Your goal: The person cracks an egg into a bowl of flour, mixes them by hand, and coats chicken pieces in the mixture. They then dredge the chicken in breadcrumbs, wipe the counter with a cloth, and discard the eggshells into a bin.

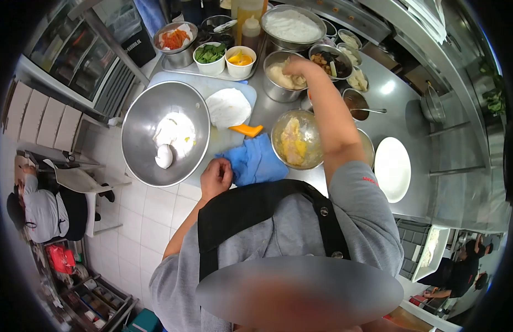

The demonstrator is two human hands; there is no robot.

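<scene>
My right hand [295, 67] reaches into a deep metal pot [282, 95] of pale, crumb-like food. Its fingertips are hidden there. My left hand [216, 177] is curled with its fingers bent in, right beside a crumpled blue cloth [260, 160]. Whether it grips anything is hidden. Below my right forearm stands a metal bowl [314, 160] with yellow, coated-looking pieces [293, 143]. To the left, a large steel bowl [136, 130] holds white powder [176, 133] and a rounded white lump [164, 157]. An orange handle [247, 130] lies by a flat white round piece [228, 108].
Behind are a tray [251, 69] with tubs of greens [210, 52] and orange pieces [240, 57], plus a wide bowl of white powder [292, 26]. A white oval plate [392, 170] lies right, near a spoon in a sauce pot [356, 104]. Other people [49, 213] are at both sides.
</scene>
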